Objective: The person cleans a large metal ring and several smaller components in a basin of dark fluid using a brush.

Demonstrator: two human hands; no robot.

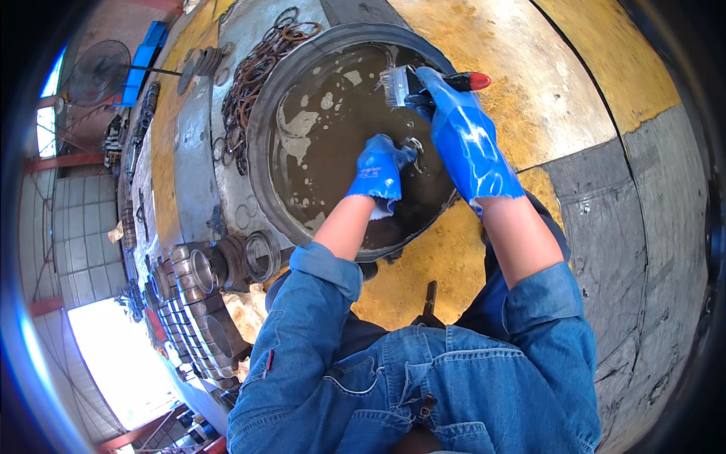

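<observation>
A wide round metal basin [261,144] holds murky brown liquid [352,144] with patches of pale foam. My right hand [463,129], in a blue rubber glove, is closed round a flat paintbrush [399,85] over the basin's far right side. The brush has pale bristles, a metal band and a dark handle with a red end, and its bristles point left. Low over the middle of the liquid is my left hand [378,168], gloved alike, with fingers curled at the surface. Ripples and glints surround its fingertips; whatever they grip is hidden.
A heap of rusty rings [261,76] lies beyond the basin's left rim. Metal rings and sleeves [204,303] stand in rows at the lower left. A fan [98,72] is farther left. Stained yellow and grey plates [605,204] cover the floor to the right.
</observation>
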